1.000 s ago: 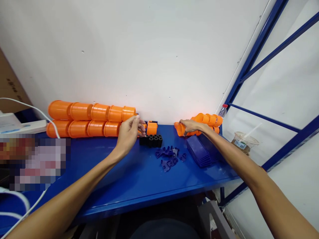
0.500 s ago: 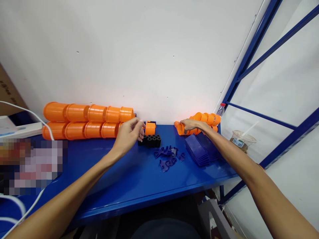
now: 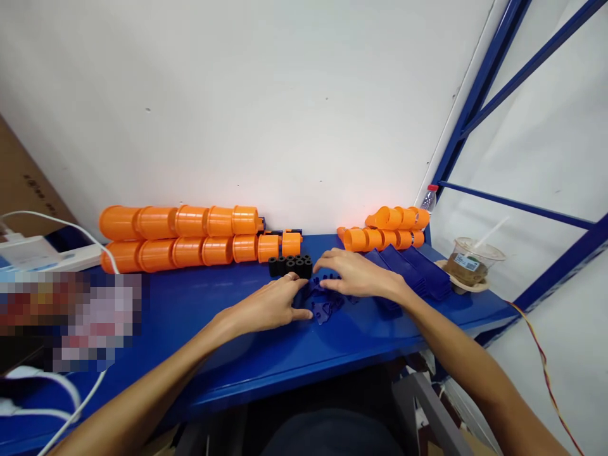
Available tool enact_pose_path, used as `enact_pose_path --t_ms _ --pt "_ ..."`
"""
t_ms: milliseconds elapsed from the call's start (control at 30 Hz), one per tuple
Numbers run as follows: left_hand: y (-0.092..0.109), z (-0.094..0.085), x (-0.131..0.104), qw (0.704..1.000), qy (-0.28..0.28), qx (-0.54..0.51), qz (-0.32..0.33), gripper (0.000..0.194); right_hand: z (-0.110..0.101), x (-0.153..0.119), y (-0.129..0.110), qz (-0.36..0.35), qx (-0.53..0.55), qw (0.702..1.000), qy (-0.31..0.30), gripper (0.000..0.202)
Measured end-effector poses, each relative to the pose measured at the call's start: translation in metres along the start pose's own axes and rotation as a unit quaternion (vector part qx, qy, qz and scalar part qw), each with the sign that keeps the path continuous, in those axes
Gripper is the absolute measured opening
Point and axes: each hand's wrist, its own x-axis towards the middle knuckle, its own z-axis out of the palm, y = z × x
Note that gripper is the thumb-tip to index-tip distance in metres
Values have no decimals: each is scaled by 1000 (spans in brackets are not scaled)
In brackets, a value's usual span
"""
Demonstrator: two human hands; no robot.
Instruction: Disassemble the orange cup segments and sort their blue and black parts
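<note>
Right hand (image 3: 354,273) now over blue pieces (image 3: 322,311)

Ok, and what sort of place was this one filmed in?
Perhaps a workshop or small assembly area: orange plastic cylinders lie in stacked rows along the wall, small dark blue parts are heaped on a blue table, and a blue metal frame stands at the right.

You have a brightly lit wall (image 3: 266,114) up top, soft sheen on the worktop (image 3: 304,354), a pixelated patch (image 3: 102,316) lower left, deep shadow bottom centre.
</note>
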Motion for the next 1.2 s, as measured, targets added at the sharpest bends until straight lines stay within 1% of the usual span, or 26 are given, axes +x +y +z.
enact_pose_path --t_ms 67,100,133,167,233,300,367,433,500,567,633,733,800,867,933,1000,1067,1100,1133,1167,1200 --pt "4 2 -1 999 -50 7 -12 75 -6 -5 6 24 25 998 51 19" --pt "6 4 -1 998 -60 9 -19 82 -9 -7 11 39 36 996 74 16" --pt "9 7 -1 998 -59 7 -24 86 -12 -8 17 53 43 994 86 14" --pt "11 9 -1 998 -55 5 -29 87 -14 -9 21 61 46 994 82 13" --pt "15 15 0 998 -50 3 -33 81 -12 -9 28 56 41 997 37 15" --pt "16 20 2 998 -48 8 -32 72 -3 -5 31 36 27 999 -13 20" --pt "16 24 3 999 -41 13 -26 66 10 2 31 36 8 999 -35 23" --pt "12 28 6 999 -31 10 -20 64 21 10 31 52 -7 997 -55 24" --pt "10 33 8 1000 -21 7 -19 62 26 14 31 58 -16 995 -85 25" --pt "10 37 12 1000 -14 5 -18 61 26 15 32 47 -24 992 -114 26" --pt "14 41 15 1000 -15 -1 -10 59 21 13 33 37 -32 989 -137 28" --pt "26 47 20 1000 -24 -15 3 58 10 7 36 38 -36 983 -176 29" --pt "33 49 22 999 -25 -32 3 62 1 6 38 49 -32 981 -184 29" --pt "37 50 20 998 -16 -53 1 68 -8 11 40 64 -28 986 -153 29" --pt "38 48 16 998 2 -59 5 69 -13 25 43 86 -34 992 -87 30" --pt "38 45 11 999 32 -36 14 61 -14 47 45 113 -46 992 -9 32" --pt "37 38 6 997 70 15 30 46 -10 75 47 119 -50 990 48 37" --pt "36 34 4 994 96 41 40 39 -7 90 48 113 -46 991 61 42" --pt "34 28 3 989 128 59 51 33 -3 105 49 103 -39 992 60 48" --pt "32 21 3 982 168 67 62 29 1 119 50 94 -29 994 44 53" --pt "30 13 3 973 213 63 70 27 5 131 50 87 -18 996 12 55"
